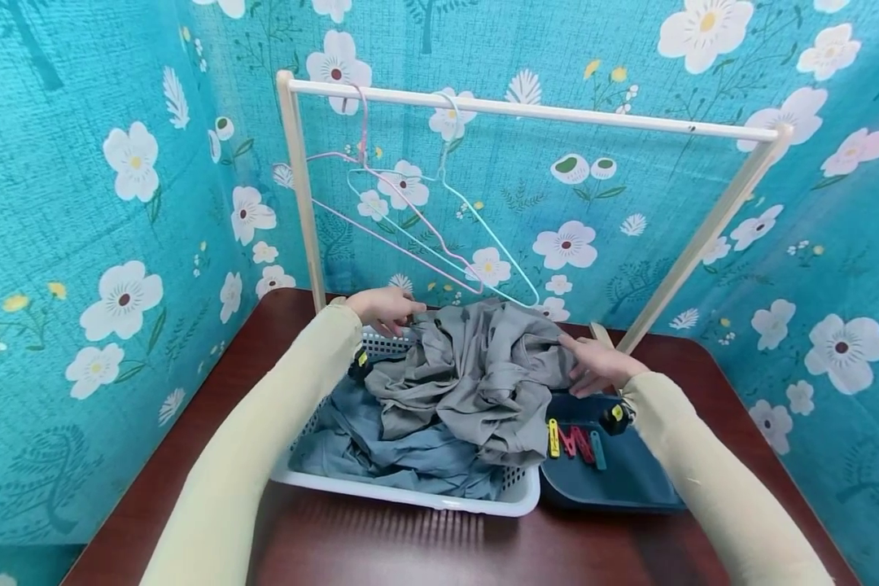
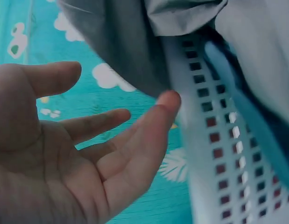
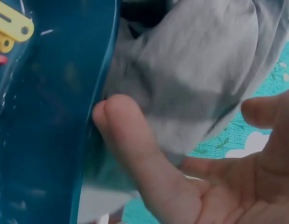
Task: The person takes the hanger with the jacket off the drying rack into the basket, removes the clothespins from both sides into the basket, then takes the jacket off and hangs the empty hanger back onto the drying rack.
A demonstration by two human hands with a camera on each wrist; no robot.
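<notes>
A crumpled grey garment lies heaped on a blue-grey cloth in a white perforated basket. My left hand reaches over the basket's far left corner. In the left wrist view the left hand is spread open, one fingertip touching the garment's hanging edge beside the basket wall. My right hand lies against the garment's right side. The right wrist view shows that hand open, its fingers under the grey cloth next to the blue tray wall.
A dark blue tray with coloured clothespins stands right of the basket on the brown table. Behind stands a wooden rack with a pink hanger and a light blue hanger. Floral teal walls enclose the table.
</notes>
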